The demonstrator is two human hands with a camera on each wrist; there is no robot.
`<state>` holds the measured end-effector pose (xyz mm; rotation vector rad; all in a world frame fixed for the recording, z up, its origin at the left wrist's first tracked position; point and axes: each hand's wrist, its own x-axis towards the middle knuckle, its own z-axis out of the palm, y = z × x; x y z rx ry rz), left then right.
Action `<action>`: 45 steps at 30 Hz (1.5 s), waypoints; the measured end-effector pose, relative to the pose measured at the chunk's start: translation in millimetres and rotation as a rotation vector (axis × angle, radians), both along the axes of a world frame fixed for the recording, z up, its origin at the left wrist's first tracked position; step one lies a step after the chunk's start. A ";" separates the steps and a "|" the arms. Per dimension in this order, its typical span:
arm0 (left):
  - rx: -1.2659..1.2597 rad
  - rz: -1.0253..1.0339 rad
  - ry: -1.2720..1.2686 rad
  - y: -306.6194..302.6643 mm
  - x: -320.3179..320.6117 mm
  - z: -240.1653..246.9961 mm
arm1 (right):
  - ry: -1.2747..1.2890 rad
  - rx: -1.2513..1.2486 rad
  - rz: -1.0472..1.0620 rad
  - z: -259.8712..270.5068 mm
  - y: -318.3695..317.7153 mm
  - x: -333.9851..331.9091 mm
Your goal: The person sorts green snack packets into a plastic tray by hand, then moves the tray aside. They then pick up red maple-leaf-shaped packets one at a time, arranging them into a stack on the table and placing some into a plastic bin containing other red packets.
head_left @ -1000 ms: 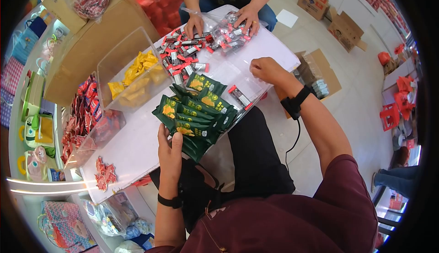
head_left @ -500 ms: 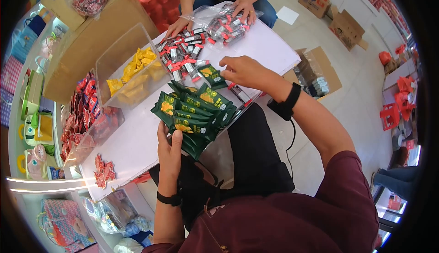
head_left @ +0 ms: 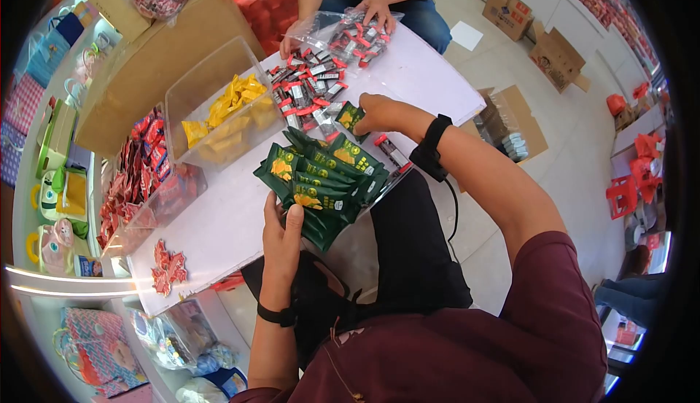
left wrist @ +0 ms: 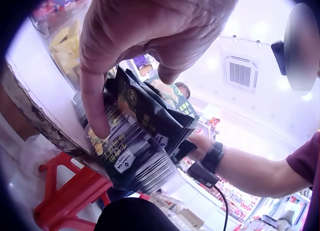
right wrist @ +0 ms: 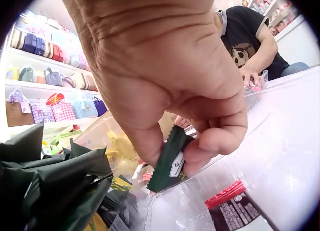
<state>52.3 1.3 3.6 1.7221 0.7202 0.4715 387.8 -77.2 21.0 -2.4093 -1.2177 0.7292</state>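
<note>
My right hand (head_left: 390, 115) pinches one small green snack packet (right wrist: 170, 163) between thumb and fingers, at the far side of the pile. Over the table's near edge lies a heap of green snack packets (head_left: 321, 177) with yellow pictures. Thumb and fingers of my left hand (head_left: 281, 246) hold this heap at its near left corner; the left wrist view shows them around the packets' edges. Beyond the heap are many black-and-red wrapped bars (head_left: 310, 86). A single bar (head_left: 391, 151) lies right of the heap, below my right hand.
A clear bin (head_left: 226, 141) of yellow packets stands left of the heap, beside another bin (head_left: 138, 224) of red packets. Red wrappers (head_left: 169, 268) lie at the table's near left corner. Across the white table (head_left: 430, 68), another person's hands (head_left: 378, 13) handle a clear bag of bars.
My right hand has come left from the table's right side to the pile and now pinches a green packet. My left hand stays at the heap. The other person's left-side hand has shifted.
</note>
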 end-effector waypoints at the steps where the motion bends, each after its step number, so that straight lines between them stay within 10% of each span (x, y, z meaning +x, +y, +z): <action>1: 0.032 -0.008 0.013 -0.5 -1.2 -0.8 | -0.046 0.035 0.004 -5.2 -1.2 -0.3; 15: -0.301 -0.091 -0.012 -28.3 15.8 2.1 | 0.514 0.420 -0.286 25.3 -97.1 17.4; 37: -0.349 -0.154 -0.018 -31.7 21.5 -6.7 | 0.354 0.675 -0.331 44.5 -86.9 -25.8; 43: -0.058 -0.090 0.193 -26.6 8.2 7.1 | -0.015 0.751 -0.120 30.1 -50.3 -38.2; 45: 0.445 0.030 0.186 -19.6 0.5 23.2 | -0.122 0.791 -0.082 22.1 -45.0 -40.4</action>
